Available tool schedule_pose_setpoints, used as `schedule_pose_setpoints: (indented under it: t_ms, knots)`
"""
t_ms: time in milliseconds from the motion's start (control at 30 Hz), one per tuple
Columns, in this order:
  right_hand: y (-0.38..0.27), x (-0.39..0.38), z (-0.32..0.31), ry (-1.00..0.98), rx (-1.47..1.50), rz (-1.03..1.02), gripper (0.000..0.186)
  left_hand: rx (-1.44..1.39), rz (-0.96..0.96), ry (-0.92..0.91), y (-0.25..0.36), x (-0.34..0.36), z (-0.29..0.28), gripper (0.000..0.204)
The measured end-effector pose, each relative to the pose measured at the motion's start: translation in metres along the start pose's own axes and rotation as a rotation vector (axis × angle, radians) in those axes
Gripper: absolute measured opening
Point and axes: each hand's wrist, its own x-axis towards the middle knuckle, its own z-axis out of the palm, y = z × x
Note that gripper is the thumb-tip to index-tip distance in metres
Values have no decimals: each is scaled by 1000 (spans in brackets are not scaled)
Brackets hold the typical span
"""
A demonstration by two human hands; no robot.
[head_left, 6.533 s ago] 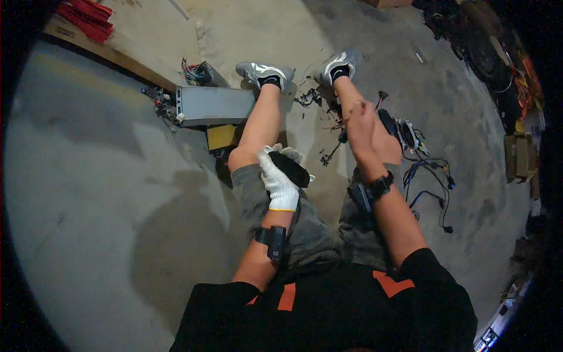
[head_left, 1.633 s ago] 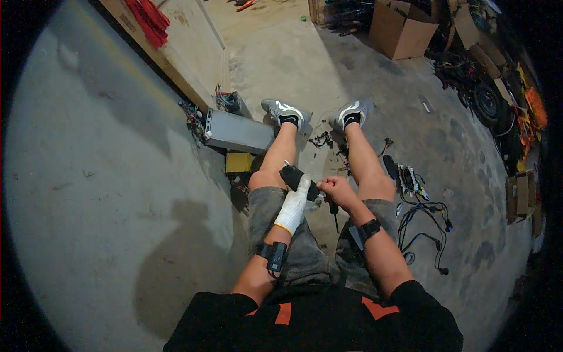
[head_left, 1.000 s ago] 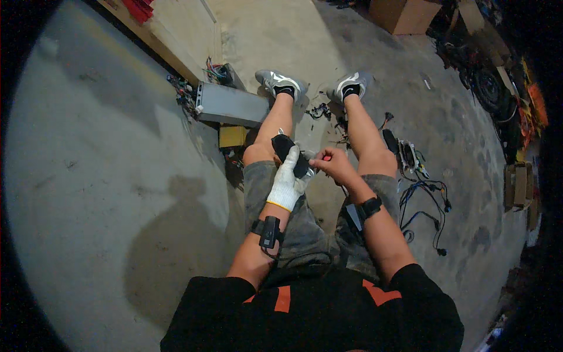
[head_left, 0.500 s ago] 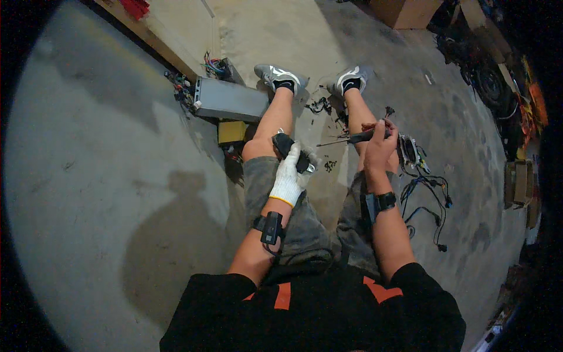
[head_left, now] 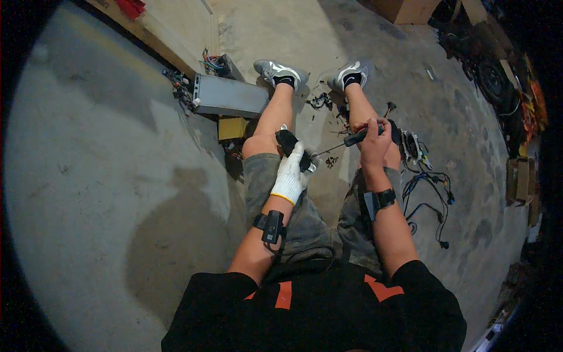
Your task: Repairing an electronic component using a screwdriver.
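My left hand, in a white knit glove, is closed around a black part with shiny metal tabs, held between my knees. A screwdriver with a dark handle is gripped in my bare right hand. Its thin shaft points left, and the tip reaches the lower end of the black part; whether it sits in a screw there is too small to tell. A small dark connector shows just beyond my right fingers, with reddish wire near them.
To the left lie a grey metal case and a yellow block. Black wires with plugs spread on the floor at right. Small dark scraps lie between my feet. A cardboard box stands at the far right.
The screwdriver has swung so its tip points down and left, from free air to the black part. My right hand has turned slightly; my left hand has barely moved.
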Motion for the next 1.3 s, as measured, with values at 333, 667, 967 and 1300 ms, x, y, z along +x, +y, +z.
schedule_pose_setpoints:
  t_ms: [333,667,967,1300]
  knots:
    - [-6,-4,4,-43,-13,-28,22,49,44,-8,-3,4,-4,23]
    - [-7,-7,6,-86,-66,-50,23,51,9,27,-1,-4,5,20]
    - [-7,-14,5,-411,-31,-101,28,143,12,73,-5,5,-4,22]
    - [-4,-11,5,-415,-226,-72,43,263,45,129,-2,0,-4,29]
